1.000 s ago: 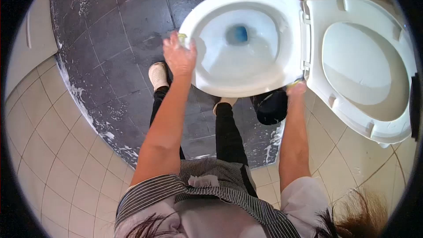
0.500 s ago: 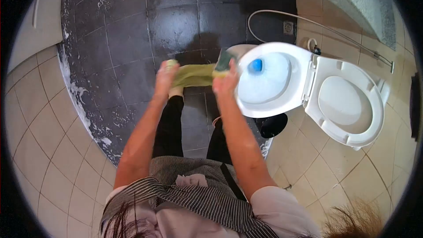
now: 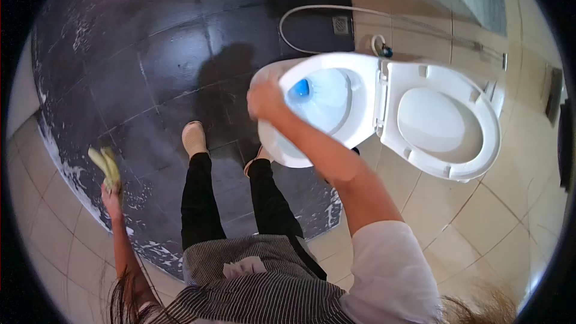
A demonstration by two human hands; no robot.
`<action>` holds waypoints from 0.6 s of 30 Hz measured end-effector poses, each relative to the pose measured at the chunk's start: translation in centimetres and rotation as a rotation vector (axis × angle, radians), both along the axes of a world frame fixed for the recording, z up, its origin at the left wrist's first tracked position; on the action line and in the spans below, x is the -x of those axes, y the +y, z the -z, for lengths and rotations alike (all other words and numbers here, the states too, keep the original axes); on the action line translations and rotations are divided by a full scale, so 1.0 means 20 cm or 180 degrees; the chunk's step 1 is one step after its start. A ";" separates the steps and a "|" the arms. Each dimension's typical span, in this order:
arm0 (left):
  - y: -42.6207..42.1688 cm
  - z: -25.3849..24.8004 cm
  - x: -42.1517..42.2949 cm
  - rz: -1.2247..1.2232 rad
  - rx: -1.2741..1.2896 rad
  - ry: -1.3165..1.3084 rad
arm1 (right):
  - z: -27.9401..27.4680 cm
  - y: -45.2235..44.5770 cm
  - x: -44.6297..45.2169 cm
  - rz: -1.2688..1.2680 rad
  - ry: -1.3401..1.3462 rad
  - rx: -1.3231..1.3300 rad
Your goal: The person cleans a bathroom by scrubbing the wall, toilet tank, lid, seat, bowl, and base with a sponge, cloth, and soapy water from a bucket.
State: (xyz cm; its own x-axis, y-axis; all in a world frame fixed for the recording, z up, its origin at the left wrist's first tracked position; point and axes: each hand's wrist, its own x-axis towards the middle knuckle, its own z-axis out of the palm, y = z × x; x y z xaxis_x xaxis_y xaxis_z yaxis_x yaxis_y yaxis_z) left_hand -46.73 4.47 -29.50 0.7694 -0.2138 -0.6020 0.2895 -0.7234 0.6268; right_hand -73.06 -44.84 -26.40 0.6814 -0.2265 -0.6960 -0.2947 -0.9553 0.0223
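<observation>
Toilet bowl (image 3: 366,99), one, white, standing right of centre at the edge of the dark floor tiles (image 3: 174,48); bright blue patch (image 3: 300,88) inside, toward the left of the basin. Toilet seat (image 3: 414,155), one, white ring, hinged open to the right of the bowl, with the lid (image 3: 441,121) showing through its opening. Hands, one pair, bare, well apart. Left hand (image 3: 111,198), low at far left, closed around the lower end of a yellow-green cloth (image 3: 110,165); the cloth's free part points up in two lobes over the dark tiles, near a border of white foam (image 3: 75,174). Right hand (image 3: 266,99), curled and slightly blurred, at the left side of the bowl, its forearm crossing in front of the rim; whether it grips anything, or touches the rim, cannot be told. Hose (image 3: 336,7), one, pale, looped on the floor beyond the bowl and running right to a metal end (image 3: 504,59). Floor drain (image 3: 340,25), one, square, beside the hose. Shoes, one pair, light, the left (image 3: 194,138) in fuller view. Dark trousers (image 3: 201,204); striped apron (image 3: 264,294); pale sleeve (image 3: 393,264). Beige tiles (image 3: 486,219) at right.
</observation>
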 end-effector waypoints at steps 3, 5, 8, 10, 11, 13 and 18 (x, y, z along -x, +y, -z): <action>0.61 0.23 -0.25 0.1068 -0.1370 -0.0923 | 0.04 -0.52 0.11 0.0900 -0.0006 0.1014; 0.76 0.16 -0.26 0.1574 -0.2037 -0.0746 | 0.09 -0.88 0.43 0.1421 -0.0159 0.1505; 0.84 -0.04 -0.17 0.2672 -0.2890 -0.0140 | 0.17 -1.12 0.91 0.1982 -0.0746 0.1541; 0.91 -0.13 -0.06 0.3042 -0.2899 0.0069 | 0.19 -1.08 1.14 0.2262 -0.2204 0.1963; 0.94 -0.16 -0.01 0.3233 -0.2814 0.0112 | 0.09 -0.97 1.15 0.2251 -0.2097 0.1978; 0.95 -0.22 0.10 0.3738 -0.2520 -0.0028 | 0.09 -0.83 1.28 0.2319 -0.1925 0.2194; 0.39 -0.59 0.47 0.3065 -0.3219 0.0371 | -0.14 -0.74 1.31 0.2351 -0.1524 0.1951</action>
State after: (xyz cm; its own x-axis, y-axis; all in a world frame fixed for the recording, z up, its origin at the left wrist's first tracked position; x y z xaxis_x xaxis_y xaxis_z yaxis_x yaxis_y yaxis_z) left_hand -56.21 12.25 -17.80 0.5063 -0.0634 -0.8600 -0.5590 -0.7835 -0.2713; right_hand -99.28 -59.57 -23.50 0.4044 -0.9143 -0.0203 -0.9004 -0.4020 0.1664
